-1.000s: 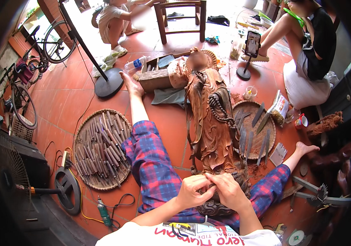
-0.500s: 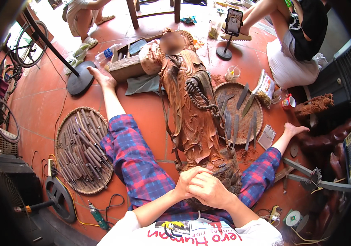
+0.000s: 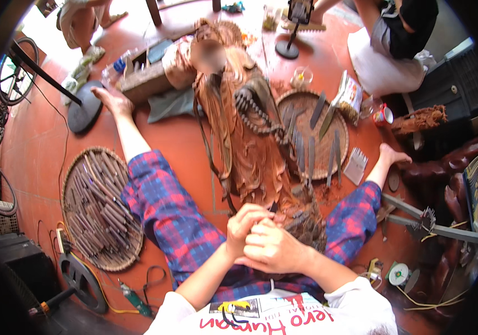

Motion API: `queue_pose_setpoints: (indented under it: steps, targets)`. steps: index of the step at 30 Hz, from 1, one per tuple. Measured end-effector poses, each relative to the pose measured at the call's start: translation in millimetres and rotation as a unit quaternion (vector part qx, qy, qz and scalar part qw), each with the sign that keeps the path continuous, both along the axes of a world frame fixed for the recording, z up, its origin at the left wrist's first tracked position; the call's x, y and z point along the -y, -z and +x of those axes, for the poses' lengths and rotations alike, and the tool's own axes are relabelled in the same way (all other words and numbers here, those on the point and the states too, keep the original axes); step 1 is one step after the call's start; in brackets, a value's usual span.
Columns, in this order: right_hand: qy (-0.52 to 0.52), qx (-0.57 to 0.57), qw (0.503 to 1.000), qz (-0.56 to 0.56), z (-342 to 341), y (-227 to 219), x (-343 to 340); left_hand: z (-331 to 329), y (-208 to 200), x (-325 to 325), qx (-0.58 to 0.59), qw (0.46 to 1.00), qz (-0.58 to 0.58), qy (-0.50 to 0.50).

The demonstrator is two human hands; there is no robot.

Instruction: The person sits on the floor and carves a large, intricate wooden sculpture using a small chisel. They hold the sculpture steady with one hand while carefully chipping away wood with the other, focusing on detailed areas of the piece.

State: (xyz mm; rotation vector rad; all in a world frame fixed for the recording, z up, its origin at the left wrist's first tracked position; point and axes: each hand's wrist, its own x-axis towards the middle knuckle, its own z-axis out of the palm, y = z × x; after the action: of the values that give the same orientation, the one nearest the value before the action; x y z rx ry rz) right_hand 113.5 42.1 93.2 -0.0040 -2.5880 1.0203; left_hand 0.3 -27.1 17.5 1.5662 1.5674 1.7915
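Observation:
A carved wooden statue [image 3: 250, 151] of a robed figure with a bead string leans back between my spread legs, its rough base [image 3: 306, 220] toward me. Just on the near side of that base, my left hand [image 3: 243, 228] and my right hand [image 3: 275, 248] are closed and pressed together. A small dark tip shows above the knuckles; what it belongs to is hidden by the fingers. To my left lies a round woven tray [image 3: 66, 206] full of wooden-handled carving tools. A second woven tray [image 3: 328, 159], right of the statue, bears several flat dark blades and wood dust.
A wooden box [image 3: 138, 84] supports the statue's upper end. A round black stand base [image 3: 85, 109] stands by my left foot. A phone stand [image 3: 287, 49], a red cup [image 3: 383, 115] and a green rotary tool [image 3: 134, 298] are around. Two other people sit at the far side.
The view has shifted, so the statue and trays appear farther left. My clasped hands have loosened and changed their grip, with a small dark tip now showing above them.

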Motion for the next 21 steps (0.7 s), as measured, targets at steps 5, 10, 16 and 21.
queue_pose_setpoints:
  steps: [5,10,16,21]
  targets:
    - [-0.009,0.008,1.000,0.004,-1,14,13,6,18,12,-0.035,0.996,-0.003,-0.079]
    - [-0.004,0.040,0.999,-0.026,-7,22,9,9,19,5,-0.064,0.985,-0.023,-0.156]
    - [0.032,0.047,0.998,-0.024,-13,35,-6,7,25,-10,-0.093,0.973,-0.096,-0.187]
    - [0.083,0.040,0.996,0.001,-22,35,-11,2,15,-20,-0.054,0.974,-0.146,-0.165]
